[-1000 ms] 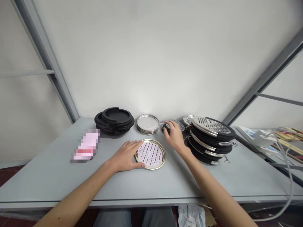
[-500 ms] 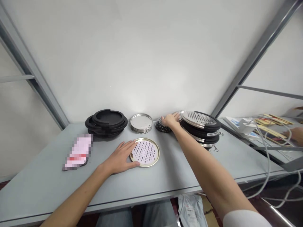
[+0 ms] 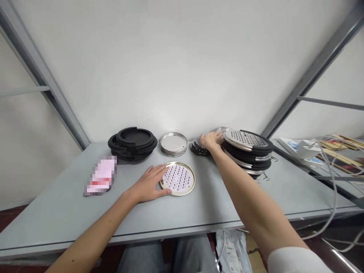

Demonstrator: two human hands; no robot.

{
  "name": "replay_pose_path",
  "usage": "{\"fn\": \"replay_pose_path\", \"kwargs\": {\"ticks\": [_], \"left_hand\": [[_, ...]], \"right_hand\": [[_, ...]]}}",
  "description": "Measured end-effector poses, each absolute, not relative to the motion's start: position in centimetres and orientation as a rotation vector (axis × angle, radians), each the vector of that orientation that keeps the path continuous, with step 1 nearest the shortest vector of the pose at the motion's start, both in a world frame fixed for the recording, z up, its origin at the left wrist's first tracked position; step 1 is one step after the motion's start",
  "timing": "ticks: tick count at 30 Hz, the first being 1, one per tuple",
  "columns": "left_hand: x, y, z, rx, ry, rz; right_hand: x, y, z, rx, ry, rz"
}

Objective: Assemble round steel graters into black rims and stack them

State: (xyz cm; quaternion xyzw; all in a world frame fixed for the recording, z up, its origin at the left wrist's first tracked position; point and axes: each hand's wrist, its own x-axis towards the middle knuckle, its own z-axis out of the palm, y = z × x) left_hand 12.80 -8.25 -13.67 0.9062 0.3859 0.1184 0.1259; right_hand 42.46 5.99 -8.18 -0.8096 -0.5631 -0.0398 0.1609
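Left hand (image 3: 148, 185) — spread open on the gold-rimmed grater disc (image 3: 179, 178) — unmoved; right hand (image 3: 211, 140), grip indiscernible, shifted from perforated discs (image 3: 198, 149) toward stacked graters (image 3: 244, 139).

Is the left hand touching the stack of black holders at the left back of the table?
No, the left hand rests at the gold-rimmed disc, apart from the black holders.

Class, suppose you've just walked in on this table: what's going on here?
A person's left hand rests spread at the near-left rim of a gold-rimmed perforated disc lying flat. The right hand is at the back, beside dark perforated discs and a tall black-and-silver stack; whether it grips anything is unclear. Further left stand round silver pieces and a black pile.
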Motion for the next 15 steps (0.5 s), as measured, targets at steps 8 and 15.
{"fn": "replay_pose_path", "kwargs": {"ticks": [8, 15], "left_hand": [[12.7, -8.2, -13.8, 2.633, 1.128, 0.366], [12.7, -8.2, -13.7, 2.612, 1.137, 0.353]], "right_hand": [[41.4, 5.8, -8.0, -2.154, -1.503, -0.379], [40.4, 4.4, -6.5, -1.72, -1.601, -0.717]]}}
